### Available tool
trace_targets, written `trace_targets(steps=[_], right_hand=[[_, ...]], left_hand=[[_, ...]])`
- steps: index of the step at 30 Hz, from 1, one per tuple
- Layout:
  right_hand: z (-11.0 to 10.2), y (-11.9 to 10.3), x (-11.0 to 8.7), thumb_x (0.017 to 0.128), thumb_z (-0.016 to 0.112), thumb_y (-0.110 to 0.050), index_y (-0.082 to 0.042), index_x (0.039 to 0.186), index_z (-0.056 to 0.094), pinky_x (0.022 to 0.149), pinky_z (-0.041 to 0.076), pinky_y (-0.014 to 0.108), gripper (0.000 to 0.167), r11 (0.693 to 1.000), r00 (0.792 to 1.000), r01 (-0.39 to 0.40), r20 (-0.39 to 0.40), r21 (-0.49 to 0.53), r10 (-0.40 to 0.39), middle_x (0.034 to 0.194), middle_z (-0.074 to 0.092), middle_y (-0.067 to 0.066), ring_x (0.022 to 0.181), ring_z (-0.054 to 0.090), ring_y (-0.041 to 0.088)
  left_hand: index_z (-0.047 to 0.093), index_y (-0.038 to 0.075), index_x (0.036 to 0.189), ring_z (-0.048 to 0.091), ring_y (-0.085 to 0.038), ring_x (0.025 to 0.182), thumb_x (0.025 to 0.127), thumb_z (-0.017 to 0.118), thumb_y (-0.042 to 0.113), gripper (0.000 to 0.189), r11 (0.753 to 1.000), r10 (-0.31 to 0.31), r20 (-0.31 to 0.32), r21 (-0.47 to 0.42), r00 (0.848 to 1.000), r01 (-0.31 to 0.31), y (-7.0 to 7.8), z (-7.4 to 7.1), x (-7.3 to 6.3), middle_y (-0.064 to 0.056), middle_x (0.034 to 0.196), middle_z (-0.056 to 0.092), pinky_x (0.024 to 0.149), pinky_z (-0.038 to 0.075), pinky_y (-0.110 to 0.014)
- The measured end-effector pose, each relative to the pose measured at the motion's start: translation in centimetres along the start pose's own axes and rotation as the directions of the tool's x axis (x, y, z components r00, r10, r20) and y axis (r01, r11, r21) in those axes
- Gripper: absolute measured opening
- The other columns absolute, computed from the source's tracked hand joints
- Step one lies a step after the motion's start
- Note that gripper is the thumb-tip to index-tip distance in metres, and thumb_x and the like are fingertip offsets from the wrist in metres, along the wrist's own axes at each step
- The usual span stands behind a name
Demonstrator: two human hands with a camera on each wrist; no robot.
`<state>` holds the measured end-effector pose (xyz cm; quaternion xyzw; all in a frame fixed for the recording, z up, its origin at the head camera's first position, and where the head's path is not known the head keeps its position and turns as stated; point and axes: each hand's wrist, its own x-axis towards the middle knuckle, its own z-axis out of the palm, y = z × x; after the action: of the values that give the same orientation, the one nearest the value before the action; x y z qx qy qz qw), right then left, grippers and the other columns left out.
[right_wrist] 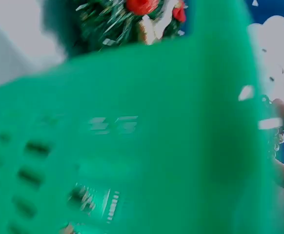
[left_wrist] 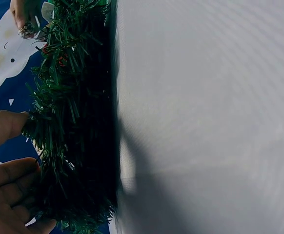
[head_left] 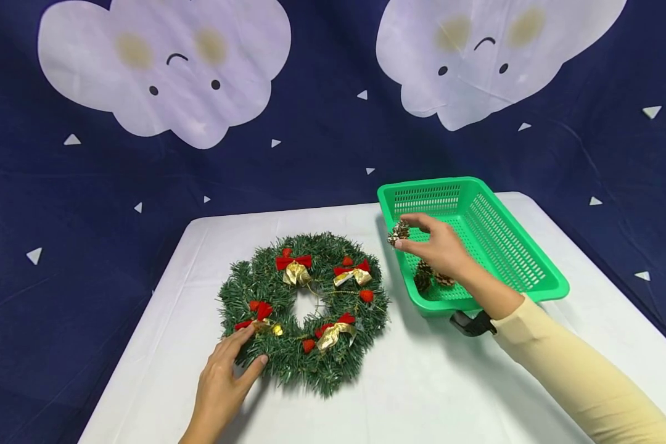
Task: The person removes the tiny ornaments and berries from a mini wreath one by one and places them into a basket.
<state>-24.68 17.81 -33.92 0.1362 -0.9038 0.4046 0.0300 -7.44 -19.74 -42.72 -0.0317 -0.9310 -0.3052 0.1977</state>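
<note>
My cream sleeve (head_left: 583, 370) lay nearest the head camera and led to my right hand (head_left: 435, 246). Grip inspected: thumb and fingers pinched one pinecone (head_left: 398, 234), brown with whitish scale tips. It was suspended over the left rim of the green slotted basket (head_left: 499, 237); its long axis appeared slanted, upper end toward my palm, lower end outward to the left. I could not tell which end was the tip. Beneath that grip, further pinecones (head_left: 423, 277) lay inside the basket. Well to its left, my left hand (head_left: 222, 373) rested with loose fingers on the green wreath (head_left: 335, 305), beside a red-and-gold bow (head_left: 263, 310).
</note>
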Motion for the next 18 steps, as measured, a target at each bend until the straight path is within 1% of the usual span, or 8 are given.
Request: trace_targets(steps=[4, 7, 12, 18], right_hand=[[-0.6, 1.2, -0.4, 0.083, 0.07, -0.04, -0.015, 0.137, 0.048, 0.105, 0.038, 0.054, 0.063, 1.0, 1.0, -0.017, -0.023, -0.009, 0.017, 0.14, 0.051, 0.011, 0.131, 0.043, 0.039], [-1.2, 2.2, -0.7, 0.084, 0.069, -0.042, -0.015, 0.137, 0.048, 0.104, 0.039, 0.055, 0.064, 0.998, 0.998, -0.049, -0.034, -0.032, 0.048, 0.141, 0.05, 0.013, 0.13, 0.043, 0.04], [-2.3, 3.8, -1.2, 0.084, 0.066, -0.047, -0.013, 0.139, 0.045, 0.101, 0.04, 0.058, 0.068, 0.992, 0.994, -0.105, -0.035, -0.068, 0.103, 0.141, 0.048, 0.015, 0.131, 0.041, 0.043], [-3.4, 5.6, -1.5, 0.085, 0.064, -0.048, -0.01, 0.139, 0.044, 0.098, 0.041, 0.059, 0.069, 0.986, 0.991, -0.13, -0.03, -0.102, 0.128, 0.139, 0.048, 0.02, 0.128, 0.043, 0.044]], left_hand=[[0.059, 0.009, 0.128, 0.054, -0.036, 0.118, 0.075, 0.078, 0.02, 0.057, 1.0, 0.007, -0.005, -0.002, 1.0, -0.007, 0.0, 0.0, 0.0, -0.016, 0.127, 0.06, 0.09, 0.045, -0.06], [0.059, 0.009, 0.128, 0.054, -0.036, 0.117, 0.075, 0.079, 0.019, 0.057, 1.0, 0.012, -0.01, -0.003, 1.0, -0.012, 0.0, 0.0, 0.0, -0.016, 0.126, 0.061, 0.09, 0.045, -0.06], [0.059, 0.009, 0.128, 0.054, -0.036, 0.117, 0.075, 0.079, 0.019, 0.057, 1.0, 0.016, -0.017, -0.001, 1.0, -0.016, 0.0, 0.0, 0.0, -0.016, 0.126, 0.061, 0.09, 0.045, -0.059], [0.06, 0.008, 0.127, 0.055, -0.036, 0.117, 0.074, 0.079, 0.018, 0.057, 1.0, 0.023, -0.023, 0.0, 0.999, -0.023, -0.1, 0.1, 0.0, -0.016, 0.125, 0.061, 0.09, 0.045, -0.059]])
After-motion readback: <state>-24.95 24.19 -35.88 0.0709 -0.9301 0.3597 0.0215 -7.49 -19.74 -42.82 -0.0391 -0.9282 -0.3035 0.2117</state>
